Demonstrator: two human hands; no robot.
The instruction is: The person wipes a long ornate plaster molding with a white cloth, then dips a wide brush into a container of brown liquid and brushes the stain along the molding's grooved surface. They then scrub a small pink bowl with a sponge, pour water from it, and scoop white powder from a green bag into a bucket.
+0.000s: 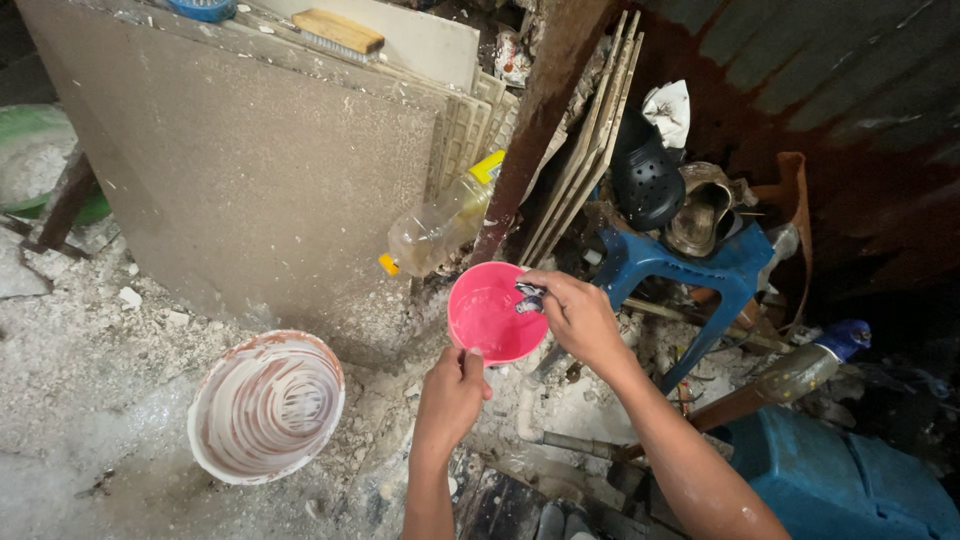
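left hand: your left hand grips the near rim of the pink bowl, fingers closed on it.
right hand: your right hand pinches a small dark tool at the bowl's far edge.
step: scraping or rinsing the tool, it seems; steady hold needed.
nearby: white bucket on rubble floor, plastic bottle behind.

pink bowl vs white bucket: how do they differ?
The pink bowl is held up off the ground by the left hand at its rim; the white bucket sits on the rubble-strewn floor. The pink bowl looks smaller and fairly clean inside; the white bucket looks larger, its inside streaked with reddish-brown smears. The right hand holds a small dark item over the bowl. Both are round and open-topped.
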